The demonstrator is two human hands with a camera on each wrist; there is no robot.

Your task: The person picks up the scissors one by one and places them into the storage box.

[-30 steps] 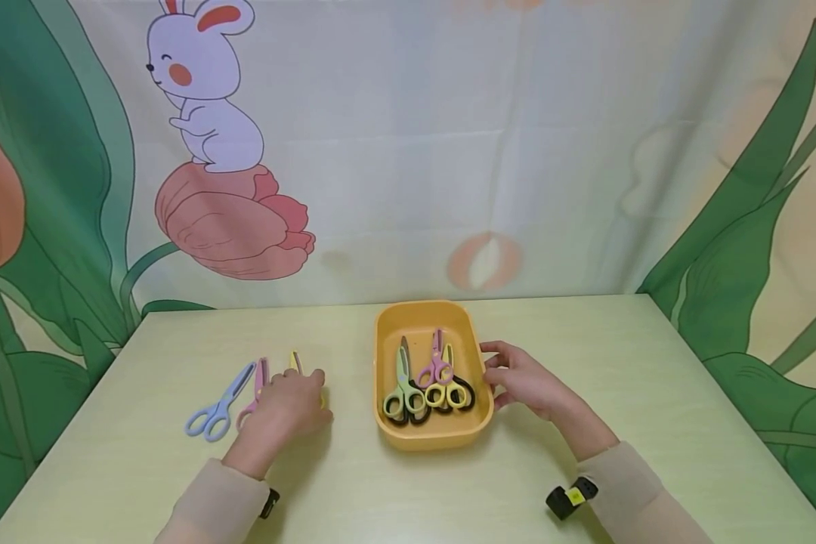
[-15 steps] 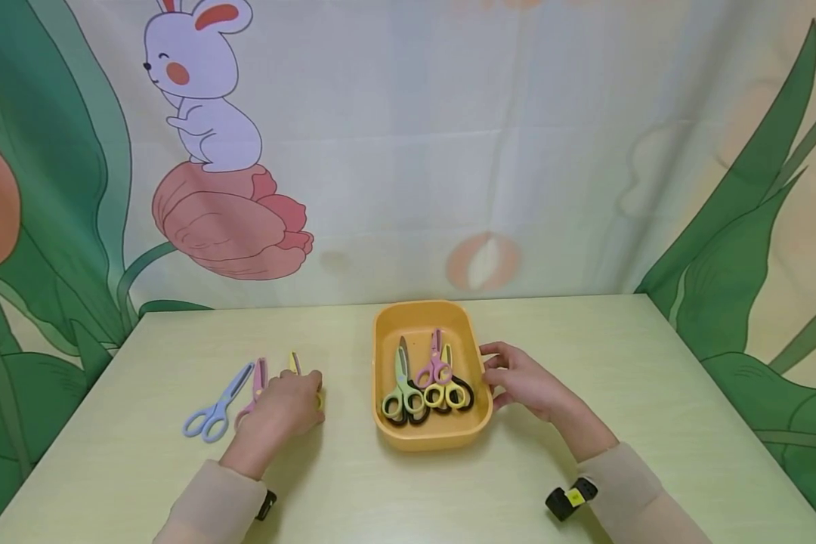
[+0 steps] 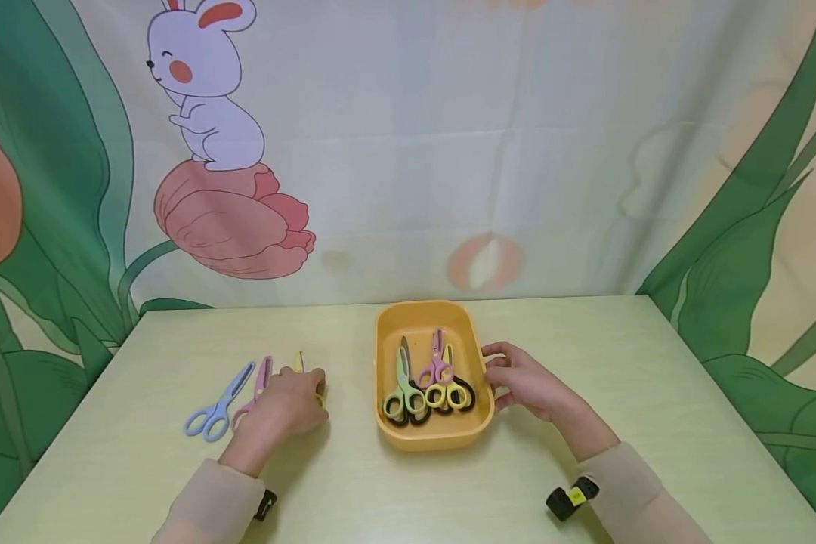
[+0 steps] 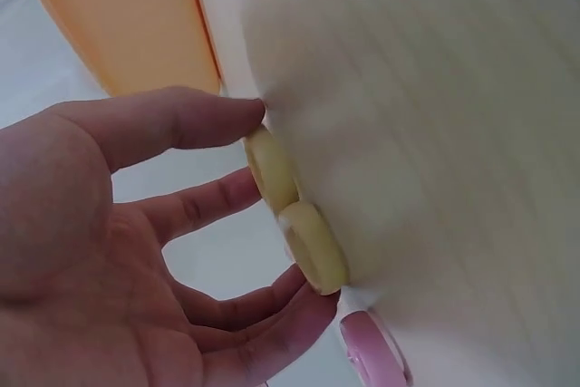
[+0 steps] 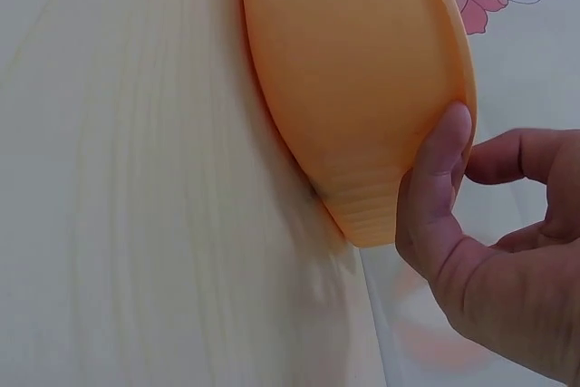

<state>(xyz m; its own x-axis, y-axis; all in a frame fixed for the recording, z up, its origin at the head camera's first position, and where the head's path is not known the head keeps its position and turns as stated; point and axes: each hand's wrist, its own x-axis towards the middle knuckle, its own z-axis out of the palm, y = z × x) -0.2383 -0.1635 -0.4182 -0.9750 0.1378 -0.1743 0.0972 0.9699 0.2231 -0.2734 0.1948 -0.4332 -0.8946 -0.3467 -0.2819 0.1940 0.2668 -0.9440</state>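
My left hand [image 3: 282,400] pinches the handle loops of yellow scissors [image 4: 308,237], thumb at one end and fingertips at the other. The palm hides much of these scissors in the head view; their blade tip points away. Just left of them lie pink scissors [image 3: 264,374], partly behind the hand, then blue scissors [image 3: 219,412]. My right hand [image 3: 523,378] rests its thumb and fingertips against the outer right side of a yellow-orange tray [image 3: 427,442]. Inside it lie green scissors [image 3: 403,385], smaller pink scissors [image 3: 437,363], yellow scissors [image 3: 446,393] and black-handled ones [image 3: 467,393].
The pale wooden table [image 3: 408,499] ends at a hanging cloth backdrop [image 3: 394,174] printed with a rabbit, flowers and leaves. Black wrist straps show at both sleeves. Between the left hand and the tray is a stretch of bare tabletop.
The yellow scissors in the left hand have turned slightly, their tip a little to the right. The pink scissors beside them have shifted slightly. The right hand and tray stay put.
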